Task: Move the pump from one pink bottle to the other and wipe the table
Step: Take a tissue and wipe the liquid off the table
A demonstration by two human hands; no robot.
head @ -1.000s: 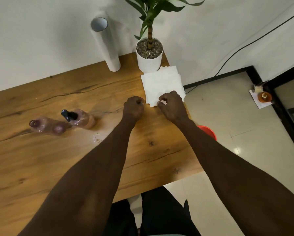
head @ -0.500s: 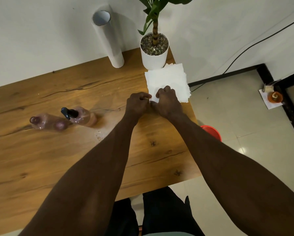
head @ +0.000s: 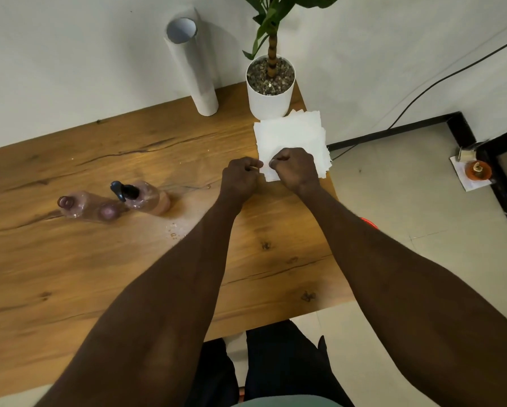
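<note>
Both hands, left hand [head: 240, 179] and right hand [head: 295, 171], have fingers curled to pinch the near edge of the napkin stack [head: 292, 139], apparently peeling off a sheet for wiping the table [head: 129, 259], while the black pump [head: 122, 190] already sits on one pink bottle [head: 149, 198], the open bottle [head: 82, 205] beside it.

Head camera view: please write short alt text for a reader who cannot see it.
Both hands, left hand and right hand, pinch the near edge of a white napkin stack on a wooden table. Left of them stand two pink bottles, one with a black pump.
</note>
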